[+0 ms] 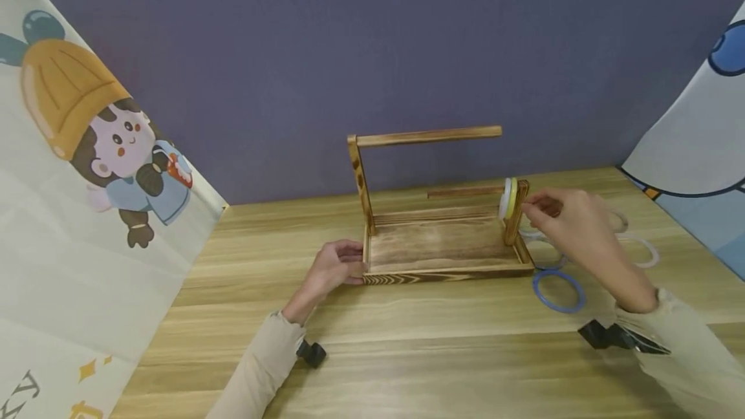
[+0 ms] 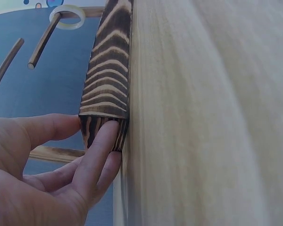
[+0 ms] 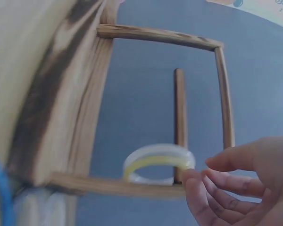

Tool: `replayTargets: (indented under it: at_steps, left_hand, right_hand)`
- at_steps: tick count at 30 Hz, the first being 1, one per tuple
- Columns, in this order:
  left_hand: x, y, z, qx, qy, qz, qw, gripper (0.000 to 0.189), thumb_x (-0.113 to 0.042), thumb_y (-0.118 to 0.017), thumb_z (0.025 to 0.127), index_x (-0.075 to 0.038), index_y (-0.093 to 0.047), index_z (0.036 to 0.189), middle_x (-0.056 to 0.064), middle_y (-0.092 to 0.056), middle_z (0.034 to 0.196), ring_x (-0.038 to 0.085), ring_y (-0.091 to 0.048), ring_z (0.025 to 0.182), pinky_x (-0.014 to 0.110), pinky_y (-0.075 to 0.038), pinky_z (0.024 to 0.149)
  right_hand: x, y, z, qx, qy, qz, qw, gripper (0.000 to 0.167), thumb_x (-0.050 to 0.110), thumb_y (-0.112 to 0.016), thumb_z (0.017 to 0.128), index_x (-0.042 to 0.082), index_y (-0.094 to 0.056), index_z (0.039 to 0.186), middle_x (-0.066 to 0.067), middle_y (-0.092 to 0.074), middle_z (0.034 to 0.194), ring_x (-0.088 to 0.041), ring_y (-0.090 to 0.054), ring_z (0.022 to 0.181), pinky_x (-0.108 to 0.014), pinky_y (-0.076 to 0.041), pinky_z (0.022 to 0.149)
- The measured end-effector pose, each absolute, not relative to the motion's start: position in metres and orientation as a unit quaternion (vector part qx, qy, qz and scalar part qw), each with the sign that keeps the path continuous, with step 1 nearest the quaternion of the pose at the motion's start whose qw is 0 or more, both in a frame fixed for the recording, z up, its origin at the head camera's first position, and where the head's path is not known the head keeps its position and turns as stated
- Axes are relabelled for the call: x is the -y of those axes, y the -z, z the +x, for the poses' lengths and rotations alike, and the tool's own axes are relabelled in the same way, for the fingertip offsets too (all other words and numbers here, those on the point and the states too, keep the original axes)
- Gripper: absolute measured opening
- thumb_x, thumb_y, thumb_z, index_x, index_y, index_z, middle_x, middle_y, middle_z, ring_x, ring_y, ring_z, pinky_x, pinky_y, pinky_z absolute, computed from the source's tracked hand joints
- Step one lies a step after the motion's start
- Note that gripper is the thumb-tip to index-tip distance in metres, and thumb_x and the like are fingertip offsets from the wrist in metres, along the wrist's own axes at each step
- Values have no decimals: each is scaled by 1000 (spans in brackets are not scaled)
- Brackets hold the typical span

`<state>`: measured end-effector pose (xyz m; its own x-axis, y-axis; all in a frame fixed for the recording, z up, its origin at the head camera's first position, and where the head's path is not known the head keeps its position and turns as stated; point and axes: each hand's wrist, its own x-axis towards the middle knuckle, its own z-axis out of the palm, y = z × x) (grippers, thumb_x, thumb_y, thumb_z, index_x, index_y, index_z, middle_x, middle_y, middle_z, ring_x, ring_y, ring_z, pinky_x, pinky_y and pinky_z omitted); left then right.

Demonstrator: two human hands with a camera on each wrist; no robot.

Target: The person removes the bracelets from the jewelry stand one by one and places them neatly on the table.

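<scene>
A scorched-wood rack [image 1: 442, 273] stands on the table, with a shallow tray base, a tall left post bearing an upper rod [image 1: 431, 136], and a short right post bearing a lower rod [image 1: 462, 193]. A white ring [image 1: 504, 199] and a yellow ring [image 1: 511, 199] hang on the lower rod against the short post. My left hand [image 1: 336, 264] grips the tray's left end, thumb and fingers at its corner [image 2: 104, 113]. By the top of the short post is my right hand [image 1: 567, 215], thumb and fingertips slightly apart with nothing seen between them.
Right of the rack, a blue ring [image 1: 559, 291] and a pale ring [image 1: 643, 251] lie on the wooden table [image 1: 407, 354], with other rings partly hidden by the right forearm. A dark backdrop [image 1: 407, 50] rises behind, and printed cloths [image 1: 58, 225] hang at the sides.
</scene>
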<state>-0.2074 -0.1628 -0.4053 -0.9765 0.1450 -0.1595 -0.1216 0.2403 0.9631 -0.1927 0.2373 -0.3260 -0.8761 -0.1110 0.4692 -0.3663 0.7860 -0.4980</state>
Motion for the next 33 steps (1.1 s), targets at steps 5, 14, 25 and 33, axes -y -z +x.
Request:
replayTargets:
  at_steps: [5, 14, 25, 33]
  left_hand:
    - [162, 404, -207, -781, -616, 8, 104, 47, 9, -70, 84, 9, -56, 129, 26, -60, 124, 35, -63, 109, 39, -65, 75]
    - [160, 407, -205, -781, -614, 20, 115, 48, 7, -71, 85, 10, -54, 130, 28, -58, 125, 39, -62, 110, 40, -65, 76]
    - [163, 409, -206, -778, -618, 15, 109, 47, 7, -70, 85, 9, -55, 129, 27, -59, 124, 37, -63, 108, 40, -65, 76]
    - [164, 407, -208, -780, -616, 11, 105, 46, 7, -71, 85, 9, -57, 128, 26, -60, 123, 35, -64, 108, 40, -65, 76]
  right_hand:
    - [-217, 318, -205, 924, -284, 120, 227, 24, 20, -67, 96, -1, -73, 86, -12, -70, 72, -20, -60, 55, -29, -47, 43]
    - [-201, 330, -204, 947, -197, 88, 238, 37, 16, -66, 94, 10, -53, 60, 0, -42, 46, -15, -36, 38, -24, -25, 33]
    - [-194, 334, -211, 935, -234, 107, 244, 36, 7, -63, 94, 6, -51, 60, -3, -46, 46, -8, -29, 33, -23, -22, 29]
    - [-187, 333, -213, 927, -264, 114, 242, 20, 4, -62, 91, -16, -68, 91, -27, -67, 72, -10, -41, 33, -25, -31, 26]
